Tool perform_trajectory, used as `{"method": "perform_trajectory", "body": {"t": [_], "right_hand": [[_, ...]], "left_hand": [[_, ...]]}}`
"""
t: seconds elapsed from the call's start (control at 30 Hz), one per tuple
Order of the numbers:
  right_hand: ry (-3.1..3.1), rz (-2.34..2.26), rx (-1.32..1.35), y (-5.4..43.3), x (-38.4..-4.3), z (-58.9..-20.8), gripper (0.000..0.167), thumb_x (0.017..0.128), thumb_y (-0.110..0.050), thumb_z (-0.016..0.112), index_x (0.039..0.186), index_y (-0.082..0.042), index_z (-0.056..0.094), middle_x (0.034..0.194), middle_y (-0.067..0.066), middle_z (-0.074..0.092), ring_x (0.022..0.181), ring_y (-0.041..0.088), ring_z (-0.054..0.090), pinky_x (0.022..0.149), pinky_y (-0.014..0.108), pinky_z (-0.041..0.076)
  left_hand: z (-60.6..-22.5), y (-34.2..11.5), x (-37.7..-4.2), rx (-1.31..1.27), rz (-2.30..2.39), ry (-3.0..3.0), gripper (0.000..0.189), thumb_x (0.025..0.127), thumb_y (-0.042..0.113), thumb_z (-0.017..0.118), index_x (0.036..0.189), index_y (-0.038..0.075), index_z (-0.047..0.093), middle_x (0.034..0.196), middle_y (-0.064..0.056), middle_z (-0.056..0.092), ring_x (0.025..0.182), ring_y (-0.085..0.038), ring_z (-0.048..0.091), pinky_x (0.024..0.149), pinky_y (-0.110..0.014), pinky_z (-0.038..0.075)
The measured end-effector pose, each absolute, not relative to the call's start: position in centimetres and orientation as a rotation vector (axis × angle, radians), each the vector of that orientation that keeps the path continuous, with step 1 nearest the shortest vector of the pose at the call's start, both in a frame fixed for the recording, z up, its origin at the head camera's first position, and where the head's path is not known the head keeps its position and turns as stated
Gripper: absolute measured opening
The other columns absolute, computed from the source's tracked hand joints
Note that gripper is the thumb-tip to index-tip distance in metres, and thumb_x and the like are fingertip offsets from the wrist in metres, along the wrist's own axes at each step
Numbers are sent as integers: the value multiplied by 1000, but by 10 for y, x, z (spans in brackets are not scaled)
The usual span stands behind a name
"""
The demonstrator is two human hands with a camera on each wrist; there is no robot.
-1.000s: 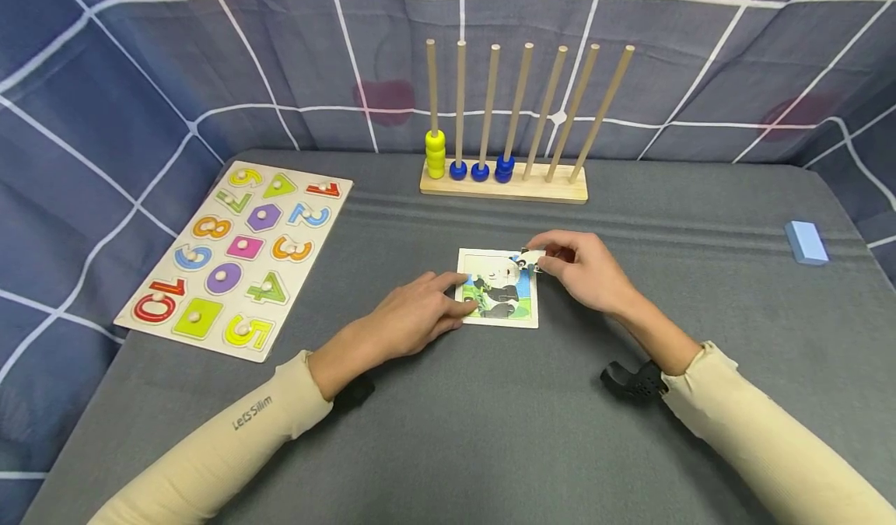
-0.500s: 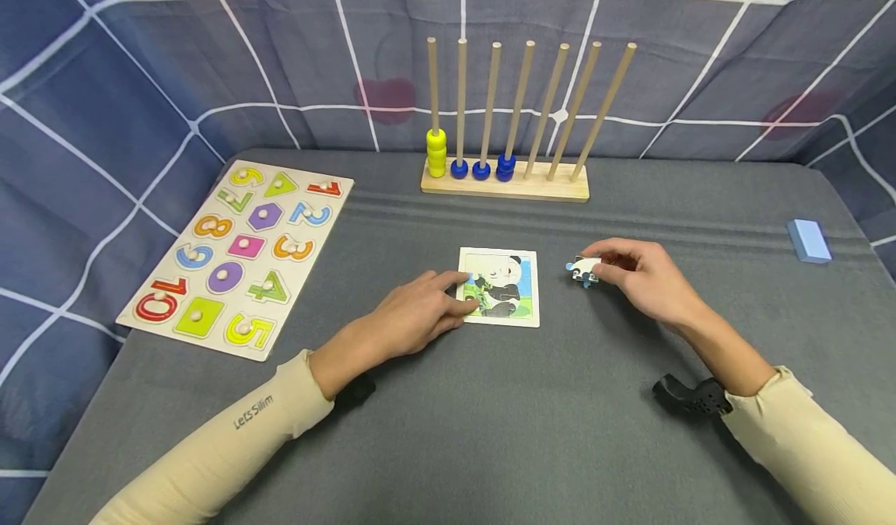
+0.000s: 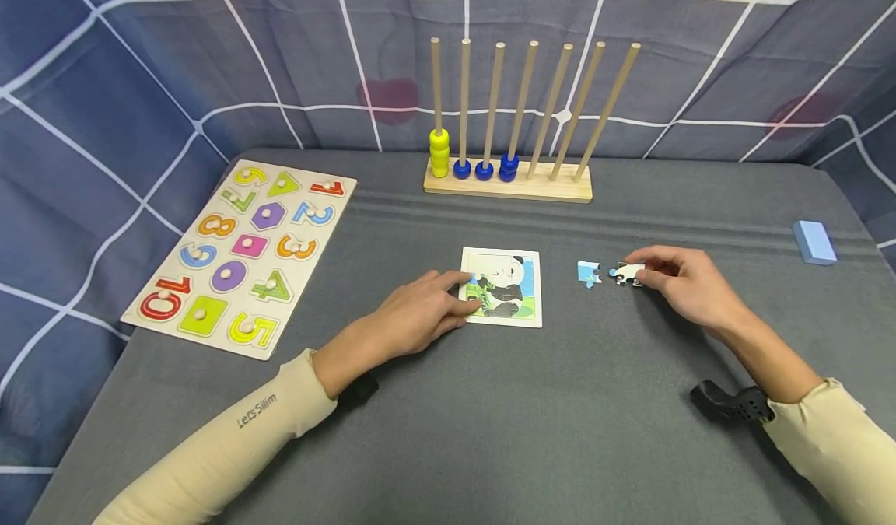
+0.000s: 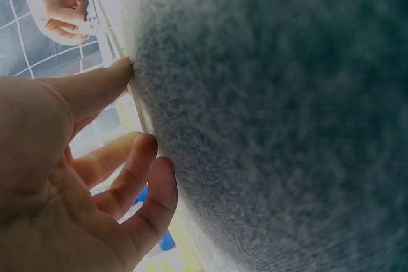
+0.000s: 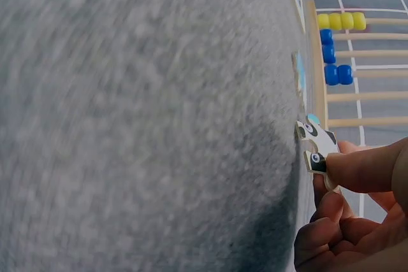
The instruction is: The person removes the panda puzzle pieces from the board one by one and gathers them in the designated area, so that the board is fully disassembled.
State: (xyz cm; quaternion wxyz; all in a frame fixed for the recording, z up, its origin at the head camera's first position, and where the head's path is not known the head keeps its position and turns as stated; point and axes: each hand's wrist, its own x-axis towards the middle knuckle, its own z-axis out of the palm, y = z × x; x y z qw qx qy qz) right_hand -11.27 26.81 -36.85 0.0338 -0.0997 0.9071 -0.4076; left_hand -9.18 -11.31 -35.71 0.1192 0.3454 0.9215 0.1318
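A small square panda jigsaw puzzle lies flat at the middle of the table. My left hand rests at its left side, index finger and thumb extended and touching the frame; the left wrist view shows the remaining fingers loosely bent. Right of the puzzle, a loose blue-and-white puzzle piece lies on the cloth. Between thumb and fingers my right hand pinches a panda-face puzzle piece, held tilted just beside the blue one. Whether it touches the table I cannot tell.
A number-and-shape peg board lies at the left. Along the back stands a wooden bead abacus with tall rods, yellow and blue beads. A light blue block sits at the far right, and a checked curtain hangs behind.
My right hand has moved right from the puzzle with the panda-face piece. The blue piece now shows on the table to the hand's left. My left hand has stayed in place.
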Motion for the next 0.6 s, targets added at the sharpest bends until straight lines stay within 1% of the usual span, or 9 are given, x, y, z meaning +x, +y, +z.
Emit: {"method": "perform_trajectory", "body": {"t": [0.2,0.4,0.6], "right_hand": [[2834,-1173,-322,270,-115,-370,19,93,0,65,111,3,69,77,6,59,64,8,47,56,24,37],[2869,-1109,-364,266,-118,-372,21,88,1,71,108,4,70,82,7,57,64,8,45,56,23,36],[2873,-1046,-371,264,-118,-373,21,88,-3,73,108,4,71,85,8,59,65,8,46,58,24,36]], "left_hand": [[-356,-114,-92,1012,410,2690,32,99,24,62,130,26,67,148,-9,46,118,-28,53,78,-45,52],[-356,-114,-92,1004,409,2686,32,99,25,62,131,27,67,149,-9,45,119,-27,52,76,-45,53],[-355,-114,-92,1004,411,2678,33,99,24,62,131,26,66,149,-9,45,118,-28,53,75,-44,52]]}}
